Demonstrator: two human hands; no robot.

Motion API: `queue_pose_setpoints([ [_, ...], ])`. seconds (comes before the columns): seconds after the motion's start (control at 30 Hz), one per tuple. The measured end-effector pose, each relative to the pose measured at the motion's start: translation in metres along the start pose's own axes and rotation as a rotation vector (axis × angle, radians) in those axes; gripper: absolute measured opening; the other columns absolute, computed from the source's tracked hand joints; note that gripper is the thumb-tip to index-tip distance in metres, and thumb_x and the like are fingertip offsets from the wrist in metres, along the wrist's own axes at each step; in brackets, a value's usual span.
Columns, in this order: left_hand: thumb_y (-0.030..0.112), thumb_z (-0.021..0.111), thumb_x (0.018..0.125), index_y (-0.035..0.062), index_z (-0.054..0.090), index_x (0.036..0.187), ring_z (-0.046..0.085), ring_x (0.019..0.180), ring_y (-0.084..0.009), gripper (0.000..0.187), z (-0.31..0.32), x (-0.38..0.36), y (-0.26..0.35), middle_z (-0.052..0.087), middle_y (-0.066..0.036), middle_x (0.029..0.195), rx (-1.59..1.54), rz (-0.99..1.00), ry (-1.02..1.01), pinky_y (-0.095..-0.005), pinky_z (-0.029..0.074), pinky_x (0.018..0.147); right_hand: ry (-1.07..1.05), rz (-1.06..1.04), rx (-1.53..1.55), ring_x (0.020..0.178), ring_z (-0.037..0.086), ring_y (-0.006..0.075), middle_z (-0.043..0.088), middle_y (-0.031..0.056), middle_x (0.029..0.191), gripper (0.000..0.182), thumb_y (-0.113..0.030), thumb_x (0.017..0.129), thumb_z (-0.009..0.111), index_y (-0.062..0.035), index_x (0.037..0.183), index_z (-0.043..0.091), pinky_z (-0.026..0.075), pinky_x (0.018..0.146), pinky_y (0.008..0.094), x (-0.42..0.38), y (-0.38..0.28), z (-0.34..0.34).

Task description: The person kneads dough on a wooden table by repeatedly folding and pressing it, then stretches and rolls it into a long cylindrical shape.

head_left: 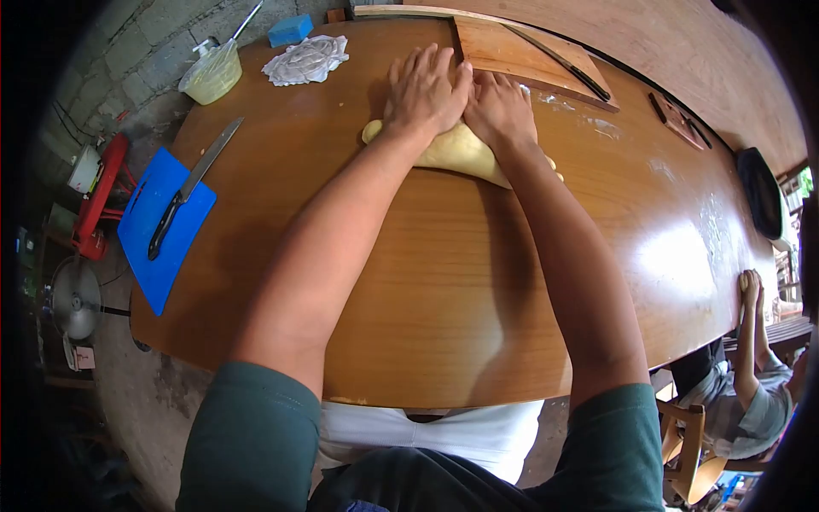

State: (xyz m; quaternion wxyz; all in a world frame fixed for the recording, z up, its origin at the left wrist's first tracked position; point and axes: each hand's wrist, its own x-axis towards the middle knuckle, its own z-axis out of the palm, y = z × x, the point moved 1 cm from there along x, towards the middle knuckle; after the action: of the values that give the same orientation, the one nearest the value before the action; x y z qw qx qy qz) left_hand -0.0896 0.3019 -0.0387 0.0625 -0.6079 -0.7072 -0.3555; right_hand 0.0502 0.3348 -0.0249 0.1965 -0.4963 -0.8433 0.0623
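Note:
A long, pale yellow roll of dough [461,154] lies across the wooden table near its far side. My left hand [426,94] presses on the dough from above, its fingers stretched forward and slightly apart. Beside it, thumbs close together, my right hand [502,111] lies on the dough too. Its fingers reach over the far side, and their tips are partly hidden. Both arms are extended, and the dough's rounded ends show to the left and right of the hands.
On the left, a knife [189,192] lies on a blue cutting board [162,218]. A yellowish tub [212,77], crumpled cloth [305,60] and blue sponge [290,31] stand behind. A wooden board [529,55] bears another long blade. At the right edge, another person [751,384] rests hands on the table [409,324].

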Motion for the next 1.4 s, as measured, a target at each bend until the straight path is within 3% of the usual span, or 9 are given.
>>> queue_pose_setpoints([
  [0.1, 0.059, 0.037, 0.112, 0.0097, 0.051, 0.161, 0.034, 0.163, -0.0348, 0.071, -0.014, 0.001, 0.004, 0.044, -0.017, 0.172, -0.12, 0.03, -0.09, -0.0608, 0.016, 0.134, 0.147, -0.086, -0.021, 0.137, 0.06, 0.0376, 0.07, 0.022, 0.135, 0.053, -0.043, 0.11, 0.042, -0.0004, 0.127, 0.07, 0.04, 0.12, 0.0517, -0.005, -0.003, -0.006],
  [0.23, 0.063, 0.026, 0.112, 0.0066, 0.039, 0.168, 0.034, 0.163, -0.0384, 0.08, -0.021, -0.04, 0.018, 0.041, -0.02, 0.173, 0.241, -0.169, -0.146, -0.0642, 0.007, 0.134, 0.156, 0.024, -0.118, 0.151, 0.048, 0.0356, 0.059, 0.0198, 0.155, 0.064, -0.051, 0.111, 0.038, -0.0021, 0.145, 0.062, 0.033, 0.126, 0.057, -0.037, -0.009, -0.004],
  [0.5, 0.06, 0.025, 0.114, -0.001, 0.048, 0.159, 0.052, 0.149, -0.0421, 0.079, -0.063, -0.109, 0.03, 0.055, -0.027, 0.16, 0.155, -0.097, -0.333, -0.0561, 0.036, 0.127, -0.273, 0.133, -0.094, 0.159, 0.041, 0.0376, 0.051, 0.0177, 0.167, 0.079, -0.06, 0.113, 0.024, -0.0016, 0.157, 0.055, 0.034, 0.128, 0.0562, -0.108, -0.029, -0.036],
  [0.67, 0.052, 0.04, 0.115, -0.0042, 0.053, 0.153, 0.058, 0.139, -0.043, 0.069, -0.108, -0.166, 0.039, 0.062, -0.028, 0.151, 0.125, 0.062, -0.296, -0.0528, 0.038, 0.125, -0.118, 0.003, -0.121, 0.128, 0.066, 0.0431, 0.071, 0.0262, 0.132, 0.066, -0.06, 0.113, 0.036, -0.0017, 0.127, 0.065, 0.046, 0.111, 0.0552, -0.159, -0.033, -0.046],
  [0.83, 0.042, 0.062, 0.108, -0.0027, 0.055, 0.152, 0.061, 0.136, -0.0414, 0.063, -0.157, -0.239, 0.047, 0.065, -0.025, 0.147, 0.141, 0.367, -0.014, -0.0506, 0.04, 0.125, 0.205, -0.221, -0.093, 0.118, 0.067, 0.0435, 0.072, 0.0252, 0.122, 0.058, -0.054, 0.111, 0.049, -0.0007, 0.13, 0.063, 0.048, 0.108, 0.0545, -0.235, -0.031, -0.062],
  [1.03, 0.033, 0.066, 0.105, 0.0042, 0.07, 0.122, 0.066, 0.121, -0.0425, 0.034, -0.219, -0.257, 0.084, 0.07, -0.022, 0.127, -0.067, 0.143, -0.243, -0.0498, 0.053, 0.105, 0.064, -0.245, 0.118, 0.107, 0.069, 0.0438, 0.074, 0.0193, 0.108, 0.039, -0.041, 0.11, 0.058, -0.0045, 0.118, 0.07, 0.05, 0.104, 0.0537, -0.288, -0.048, -0.128],
  [1.17, 0.03, 0.054, 0.11, 0.0056, 0.065, 0.118, 0.064, 0.119, -0.043, 0.028, -0.142, -0.236, 0.076, 0.069, -0.019, 0.121, -0.125, 0.13, 0.041, -0.0537, 0.048, 0.106, 0.181, -0.102, 0.161, 0.108, 0.071, 0.0422, 0.076, 0.019, 0.109, 0.045, -0.042, 0.113, 0.046, -0.006, 0.109, 0.073, 0.049, 0.104, 0.0556, -0.252, -0.053, -0.072],
  [1.2, 0.036, 0.043, 0.114, 0.0083, 0.064, 0.137, 0.058, 0.137, -0.0425, 0.041, -0.148, -0.225, 0.08, 0.064, -0.022, 0.144, -0.09, 0.002, -0.294, -0.0547, 0.041, 0.118, 0.152, -0.077, 0.092, 0.109, 0.071, 0.0421, 0.077, 0.0198, 0.111, 0.049, -0.043, 0.114, 0.041, -0.0059, 0.109, 0.073, 0.048, 0.106, 0.056, -0.249, -0.059, -0.066],
  [1.4, 0.049, 0.032, 0.116, 0.0177, 0.048, 0.166, 0.022, 0.167, -0.0386, 0.061, -0.125, -0.201, 0.074, 0.032, -0.017, 0.178, 0.117, -0.14, -0.358, -0.0573, 0.015, 0.136, 0.118, 0.003, 0.041, 0.117, 0.069, 0.0408, 0.076, 0.0215, 0.115, 0.054, -0.044, 0.112, 0.037, -0.0047, 0.114, 0.074, 0.044, 0.113, 0.0532, -0.222, -0.056, -0.06],
])
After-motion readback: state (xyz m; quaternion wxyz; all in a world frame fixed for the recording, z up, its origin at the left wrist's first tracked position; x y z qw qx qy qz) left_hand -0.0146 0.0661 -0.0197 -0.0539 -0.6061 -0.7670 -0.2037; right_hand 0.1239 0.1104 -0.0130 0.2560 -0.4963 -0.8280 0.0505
